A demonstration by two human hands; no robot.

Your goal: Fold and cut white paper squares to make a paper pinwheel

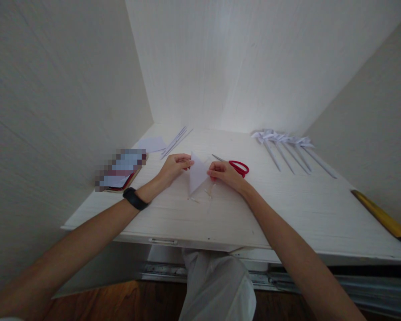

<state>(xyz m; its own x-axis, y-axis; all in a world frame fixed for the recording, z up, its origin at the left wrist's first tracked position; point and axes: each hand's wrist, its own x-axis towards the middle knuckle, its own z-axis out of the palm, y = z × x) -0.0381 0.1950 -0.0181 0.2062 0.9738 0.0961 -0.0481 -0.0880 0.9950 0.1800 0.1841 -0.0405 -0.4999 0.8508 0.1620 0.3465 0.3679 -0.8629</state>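
Observation:
Between my two hands is a white paper triangle (198, 173), its long edge to the left and one corner pointing right. My left hand (174, 168) pinches that left edge near the top, thumb and fingers closed on the paper. At the right corner, the fingertips of my right hand (224, 173) are closed on the paper. Red-handled scissors (239, 167) lie just behind my right hand, blades pointing left, partly covered by it. Small pale scraps (207, 192) lie on the table below the paper.
Several white folded-paper pinwheel shapes on sticks (280, 139) lie at the back right. Thin paper sticks (176, 141) and a paper sheet (152, 144) are at the back left. A blurred phone-like device (122, 171) stands by the left wall. A yellow tool (381, 216) lies at the right on the white table (307, 218).

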